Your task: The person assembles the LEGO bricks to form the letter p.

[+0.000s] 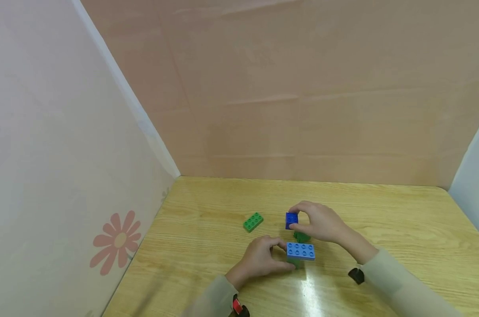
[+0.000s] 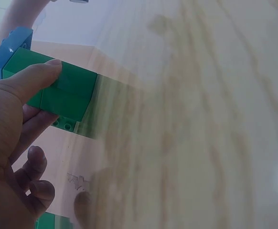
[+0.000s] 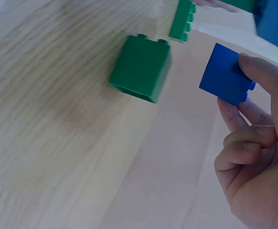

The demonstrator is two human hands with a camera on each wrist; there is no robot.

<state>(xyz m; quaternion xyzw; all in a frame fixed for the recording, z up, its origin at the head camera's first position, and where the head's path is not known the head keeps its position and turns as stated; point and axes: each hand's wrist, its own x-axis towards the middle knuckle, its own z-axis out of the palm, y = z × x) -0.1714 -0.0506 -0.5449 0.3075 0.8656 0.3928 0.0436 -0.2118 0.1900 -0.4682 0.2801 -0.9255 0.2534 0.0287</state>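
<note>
My left hand point(image 1: 261, 257) grips a green block point(image 2: 72, 86) between thumb and fingers, low down near the table. On top of that block sits a light blue brick point(image 1: 300, 251) with two rows of studs. My right hand point(image 1: 320, 221) pinches a small dark blue brick point(image 3: 225, 74) by its sides, held above the table. Just below and beside it a green brick point(image 3: 141, 67) stands on the table, partly covered in the head view by the right hand and the light blue brick.
A flat green brick point(image 1: 253, 222) with two rows of studs lies to the left, beyond the left hand. The wooden table point(image 1: 195, 211) meets a beige back wall point(image 1: 302, 132) and a pale left wall point(image 1: 64, 132) with a flower print.
</note>
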